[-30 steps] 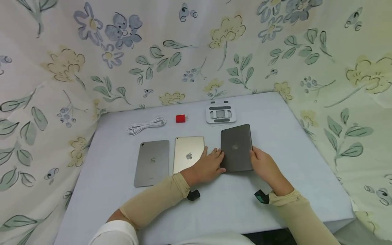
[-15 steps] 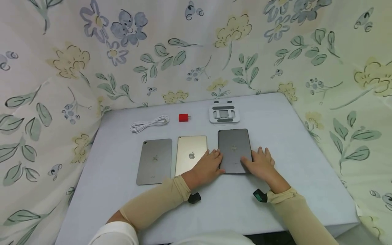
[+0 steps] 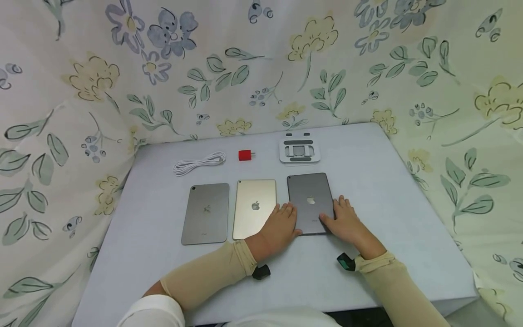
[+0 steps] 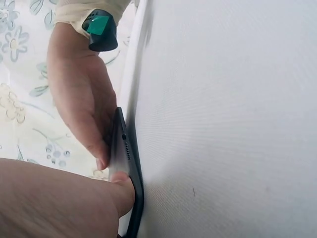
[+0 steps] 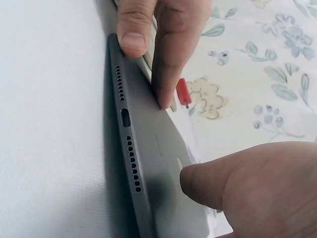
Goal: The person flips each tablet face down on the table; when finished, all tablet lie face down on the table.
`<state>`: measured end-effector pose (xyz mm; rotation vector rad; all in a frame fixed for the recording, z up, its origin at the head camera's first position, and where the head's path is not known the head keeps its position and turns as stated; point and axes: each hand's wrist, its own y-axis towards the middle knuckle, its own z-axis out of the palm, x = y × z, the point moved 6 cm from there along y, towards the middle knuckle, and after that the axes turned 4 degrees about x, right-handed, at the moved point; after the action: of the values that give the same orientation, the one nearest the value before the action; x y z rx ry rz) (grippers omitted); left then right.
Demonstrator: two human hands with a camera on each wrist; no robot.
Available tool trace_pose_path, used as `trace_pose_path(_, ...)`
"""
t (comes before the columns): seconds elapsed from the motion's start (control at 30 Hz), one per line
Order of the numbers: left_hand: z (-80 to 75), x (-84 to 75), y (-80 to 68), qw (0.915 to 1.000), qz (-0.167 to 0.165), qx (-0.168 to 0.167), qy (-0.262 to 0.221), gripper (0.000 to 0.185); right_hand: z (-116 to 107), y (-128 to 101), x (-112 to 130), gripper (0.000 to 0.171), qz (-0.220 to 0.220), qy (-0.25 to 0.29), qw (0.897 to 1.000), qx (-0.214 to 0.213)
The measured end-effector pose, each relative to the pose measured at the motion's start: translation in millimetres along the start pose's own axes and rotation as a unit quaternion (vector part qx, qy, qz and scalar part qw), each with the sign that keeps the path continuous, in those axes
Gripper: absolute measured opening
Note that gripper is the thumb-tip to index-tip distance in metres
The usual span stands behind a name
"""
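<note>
A dark grey tablet (image 3: 308,193) lies back side up on the white table, its logo showing. My left hand (image 3: 274,230) is at its left edge with fingers fairly straight; the thumb touches the near left corner, as the right wrist view shows. Along the right edge stretch the fingers of my right hand (image 3: 347,223), while its thumb (image 5: 205,186) is over the back of the tablet. A gold tablet (image 3: 251,200) lies just left, partly behind my left hand. Further left is a lighter grey tablet (image 3: 205,211), also face down.
Behind the tablets lie a coiled white cable (image 3: 199,163), a red charger plug (image 3: 245,155) and a flat white folding stand (image 3: 299,159). The table (image 3: 392,218) meets a floral curtain (image 3: 261,81) at the back and sides.
The dark tablet has gone from a tilted, raised position to lying on the table, and has shifted slightly left and nearer. My right hand has loosened from its edge and spread its fingers.
</note>
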<state>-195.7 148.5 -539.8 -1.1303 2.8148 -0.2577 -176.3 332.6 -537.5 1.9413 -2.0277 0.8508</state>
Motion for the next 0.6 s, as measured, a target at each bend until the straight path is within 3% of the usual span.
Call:
trace_pose_path(0.33, -0.2, -3.0, -2.5, 0.9998, 0.007, -0.012, 0.013, 0.074, 4.8, 2.2, 7.0, 0.083, -0.001, -0.001, 1.0, -0.003)
trace_pose_path(0.6, -0.6, -6.6, -5.6, 0.9997, 0.0, -0.001, 0.023, 0.073, 5.6, 2.7, 8.4, 0.082, 0.001, -0.009, 1.0, 0.002)
